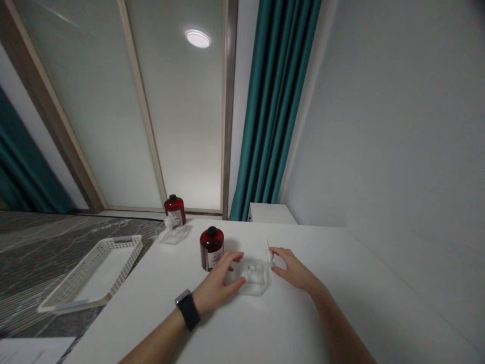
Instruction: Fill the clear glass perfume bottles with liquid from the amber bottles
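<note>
My left hand (222, 285), with a dark watch on its wrist, has its fingers apart beside a clear plastic tray (254, 285). I cannot tell whether it touches the tray. Just right of the tray, my right hand (291, 270) pinches a small white pump head (269, 254) with a thin stem pointing up. A dark red bottle (211, 246) with a black cap and a pale label stands upright behind my left hand. Farther back on the left is a second dark red bottle (175, 208), with a white pump head (168, 222) and another clear tray (172, 236) in front.
The white table (303, 323) reaches to a grey wall (397, 126) on the right. On the dark floor to the left lies a white perforated basket (60, 298). A white cabinet (271, 213) and a teal curtain (276, 101) stand beyond the table's far edge.
</note>
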`<state>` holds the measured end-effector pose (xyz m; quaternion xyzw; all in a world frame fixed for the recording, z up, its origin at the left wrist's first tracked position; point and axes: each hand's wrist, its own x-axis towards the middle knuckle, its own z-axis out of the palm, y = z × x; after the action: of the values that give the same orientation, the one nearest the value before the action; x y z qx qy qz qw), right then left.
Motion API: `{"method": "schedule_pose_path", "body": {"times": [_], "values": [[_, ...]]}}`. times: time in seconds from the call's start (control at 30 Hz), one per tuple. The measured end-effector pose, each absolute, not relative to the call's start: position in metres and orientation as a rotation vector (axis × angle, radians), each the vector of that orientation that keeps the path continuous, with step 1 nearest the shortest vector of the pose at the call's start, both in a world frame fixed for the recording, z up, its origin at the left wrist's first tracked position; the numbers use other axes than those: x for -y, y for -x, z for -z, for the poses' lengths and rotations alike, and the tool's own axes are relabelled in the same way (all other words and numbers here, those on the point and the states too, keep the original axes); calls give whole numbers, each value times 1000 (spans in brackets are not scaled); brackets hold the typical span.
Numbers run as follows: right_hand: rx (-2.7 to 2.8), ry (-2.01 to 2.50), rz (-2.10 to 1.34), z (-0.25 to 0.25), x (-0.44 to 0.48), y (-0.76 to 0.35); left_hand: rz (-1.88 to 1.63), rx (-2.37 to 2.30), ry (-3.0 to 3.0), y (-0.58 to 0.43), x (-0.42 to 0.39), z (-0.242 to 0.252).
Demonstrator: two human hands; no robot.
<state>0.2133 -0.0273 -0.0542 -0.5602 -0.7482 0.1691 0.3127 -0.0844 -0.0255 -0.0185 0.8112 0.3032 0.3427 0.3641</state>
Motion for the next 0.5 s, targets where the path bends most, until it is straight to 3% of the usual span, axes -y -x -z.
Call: {"method": "schedule_pose_path", "body": {"times": [0.5], "values": [[1852,1603,-228,71,1,-216,-889,-795,-2105,84,26,19]]}}
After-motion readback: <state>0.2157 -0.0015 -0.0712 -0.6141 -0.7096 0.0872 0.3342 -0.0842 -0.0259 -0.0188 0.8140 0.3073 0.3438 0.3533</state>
